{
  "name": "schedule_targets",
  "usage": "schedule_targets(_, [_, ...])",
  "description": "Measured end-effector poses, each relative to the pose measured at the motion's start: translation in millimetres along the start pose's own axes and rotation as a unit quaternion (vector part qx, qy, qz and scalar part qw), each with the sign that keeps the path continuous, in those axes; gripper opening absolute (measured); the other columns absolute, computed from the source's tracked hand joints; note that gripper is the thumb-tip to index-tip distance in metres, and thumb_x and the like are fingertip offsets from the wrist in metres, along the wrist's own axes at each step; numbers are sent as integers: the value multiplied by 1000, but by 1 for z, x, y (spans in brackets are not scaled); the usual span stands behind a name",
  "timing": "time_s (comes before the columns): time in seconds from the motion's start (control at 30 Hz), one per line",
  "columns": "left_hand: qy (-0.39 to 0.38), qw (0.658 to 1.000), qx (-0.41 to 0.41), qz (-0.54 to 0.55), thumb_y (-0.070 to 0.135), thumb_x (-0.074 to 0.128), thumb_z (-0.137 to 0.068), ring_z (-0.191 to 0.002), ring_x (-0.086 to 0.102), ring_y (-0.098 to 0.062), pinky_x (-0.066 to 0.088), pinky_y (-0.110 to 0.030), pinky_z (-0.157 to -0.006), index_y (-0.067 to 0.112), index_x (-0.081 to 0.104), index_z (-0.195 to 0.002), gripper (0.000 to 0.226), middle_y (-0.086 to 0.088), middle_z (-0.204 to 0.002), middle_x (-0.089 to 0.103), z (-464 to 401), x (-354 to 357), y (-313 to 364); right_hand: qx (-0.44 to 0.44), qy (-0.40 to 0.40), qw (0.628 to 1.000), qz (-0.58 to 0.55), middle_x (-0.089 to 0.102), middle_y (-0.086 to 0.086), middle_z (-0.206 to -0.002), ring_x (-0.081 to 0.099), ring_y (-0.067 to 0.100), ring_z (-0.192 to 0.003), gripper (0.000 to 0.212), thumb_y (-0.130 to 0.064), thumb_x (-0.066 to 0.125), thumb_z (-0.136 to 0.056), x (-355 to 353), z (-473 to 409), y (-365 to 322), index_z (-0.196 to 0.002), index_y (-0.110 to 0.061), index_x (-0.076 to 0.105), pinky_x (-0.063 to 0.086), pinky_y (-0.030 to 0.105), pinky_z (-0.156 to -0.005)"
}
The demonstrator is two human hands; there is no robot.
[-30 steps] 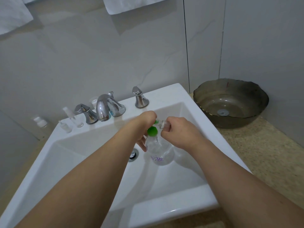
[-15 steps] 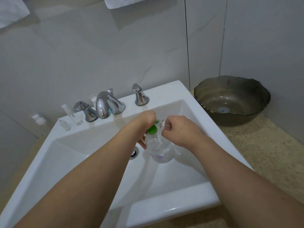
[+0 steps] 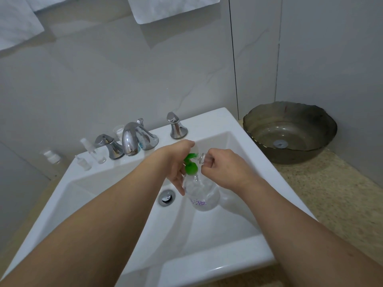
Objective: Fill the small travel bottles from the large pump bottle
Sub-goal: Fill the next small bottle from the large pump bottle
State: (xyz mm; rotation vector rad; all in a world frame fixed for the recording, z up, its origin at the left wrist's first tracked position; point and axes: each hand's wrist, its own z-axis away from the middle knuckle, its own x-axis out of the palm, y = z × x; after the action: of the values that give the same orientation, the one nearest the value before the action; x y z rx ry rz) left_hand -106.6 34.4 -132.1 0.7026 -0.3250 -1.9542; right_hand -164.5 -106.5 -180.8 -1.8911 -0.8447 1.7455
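The head view looks down on a white sink (image 3: 207, 264), and everything here is placed against it. The step in hand appears to be the filling itself: over the middle of the basin the left hand (image 3: 178, 162) grips the large pump bottle (image 3: 202, 191) around its neck, fingers curled down the side, with the green pump head (image 3: 190, 167) just under the thumb side; whether a finger is pressing the pump cannot be told. The right hand (image 3: 222, 169) pinches a small clear travel bottle (image 3: 201, 157) tight in curled fingers and holds its mouth right at the green nozzle. The pump bottle is clear, carries purple writing low on its wall, and seems to hold colourless liquid; its level is hard to read. How full the held travel bottle is cannot be seen. On the sink's back-left ledge, left of the chrome faucet (image 3: 132, 139), stand more small clear bottles (image 3: 94, 151), seemingly empty, so most of the task likely remains. The next move calls for keeping mouth and nozzle aligned while pumping steadily, since a slip would send liquid into the basin. Right of the sink, on the counter, sits a dark glass basin (image 3: 290, 112).
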Motion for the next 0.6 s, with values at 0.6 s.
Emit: schedule_targets(0.6, [132, 985, 69, -87, 17, 29, -88, -86, 69, -47, 60, -57, -66, -6, 60, -114, 46, -25, -111, 64, -10, 20, -8, 9, -26, 999, 21, 64, -1, -85, 60, 22, -79, 8, -28, 57, -81, 4, -2, 5, -82, -20, 57, 49, 34, -67])
